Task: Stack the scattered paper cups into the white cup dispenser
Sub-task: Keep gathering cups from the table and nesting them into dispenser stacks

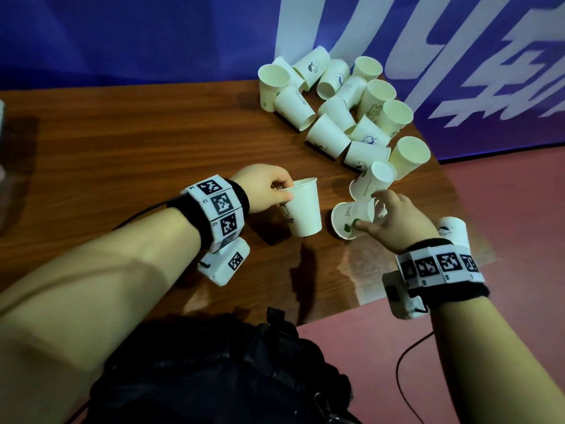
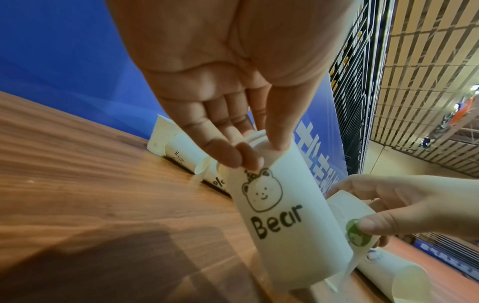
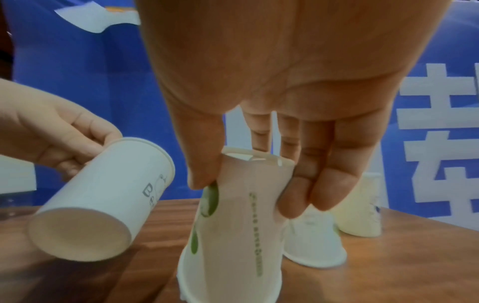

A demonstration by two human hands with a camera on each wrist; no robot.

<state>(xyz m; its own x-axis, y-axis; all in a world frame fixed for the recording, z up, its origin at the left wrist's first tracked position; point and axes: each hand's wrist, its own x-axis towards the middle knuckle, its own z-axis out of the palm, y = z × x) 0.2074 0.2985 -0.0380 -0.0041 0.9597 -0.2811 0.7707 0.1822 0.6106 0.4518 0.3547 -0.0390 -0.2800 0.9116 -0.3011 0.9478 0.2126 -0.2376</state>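
Note:
My left hand (image 1: 282,191) (image 2: 255,152) pinches the rim of a white paper cup printed "Bear" (image 1: 302,209) (image 2: 285,225) (image 3: 103,201) and holds it tilted just above the wooden table (image 1: 122,148). To its right, my right hand (image 1: 371,211) (image 3: 254,188) grips the base end of an upside-down cup with green print (image 1: 348,221) (image 3: 233,235) (image 2: 347,209), thumb on one side and fingers on the other. Its mouth is at the tabletop. I cannot make out a white dispenser for certain.
Several loose cups (image 1: 345,102) lie heaped at the back right against a blue banner (image 1: 153,35). Another cup (image 1: 376,179) stands just behind my right hand, and one (image 1: 452,229) lies near the table's right edge. A pale object (image 1: 1,123) shows at the far left.

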